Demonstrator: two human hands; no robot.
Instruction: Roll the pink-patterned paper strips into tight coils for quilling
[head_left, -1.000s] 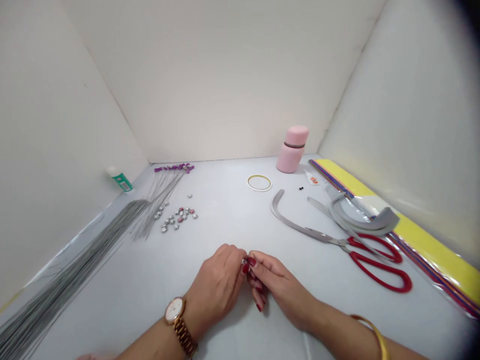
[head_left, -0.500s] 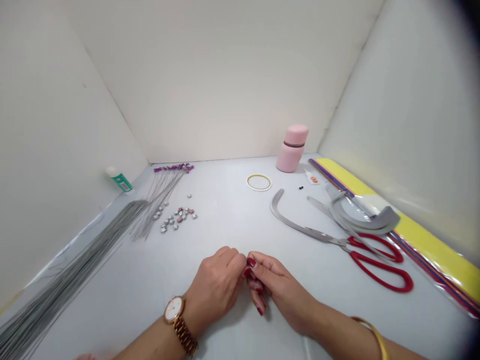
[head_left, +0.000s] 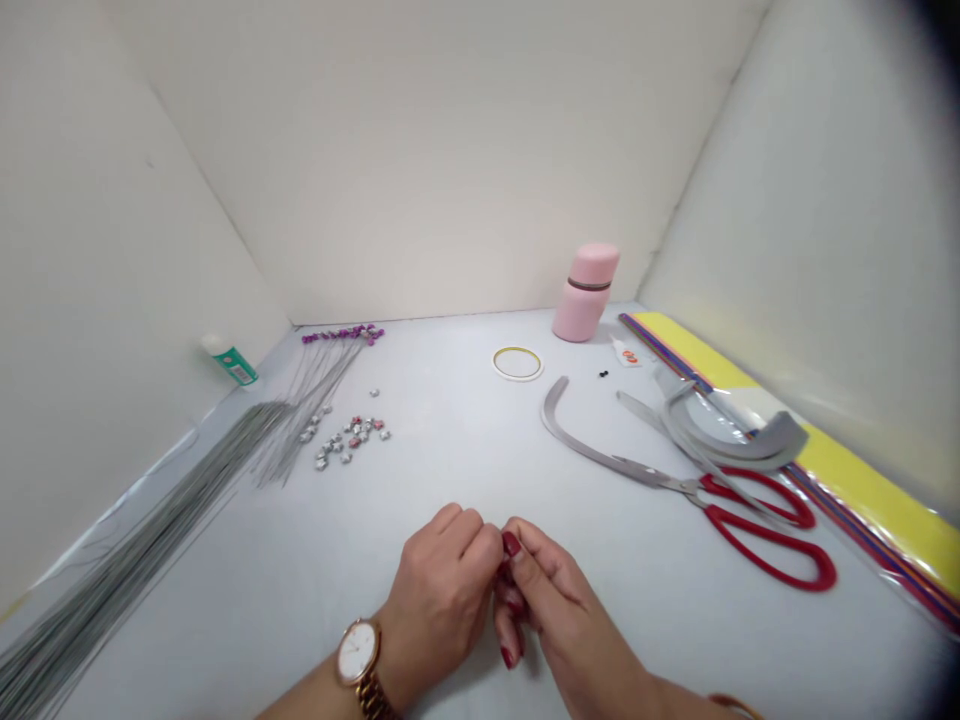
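Small stars [head_left: 357,430]: roughly twenty, silver, about three pink; loose, left of centre on the bench [head_left: 450,440]. Purple tops [head_left: 341,334]: a row, far left, on thin wires; too crowded to count. Wire bundle [head_left: 172,510]: one, grey, along the left side. Scissors [head_left: 691,488]: one pair, red-handled, right. Grey strips [head_left: 550,408]: one curving to the scissors' blades, others looped over the handles. Ring [head_left: 517,377]: one, white and yellow, far centre. Black bits [head_left: 601,374]: two, far right.

Containers: one pink flask [head_left: 585,295], lidded, contents hidden; one green-and-white bottle [head_left: 234,362], far left, tilted; one small white tube [head_left: 624,352], lying far right; one clear packet [head_left: 862,485] of coloured sheets, yellow uppermost.

Hands, near centre, meeting: left hand [head_left: 450,585], watch [head_left: 358,652] at wrist, fingers curled, tips hidden, grip cannot be told; right hand [head_left: 559,590], thumb and forefinger together. Any piece between them is covered.
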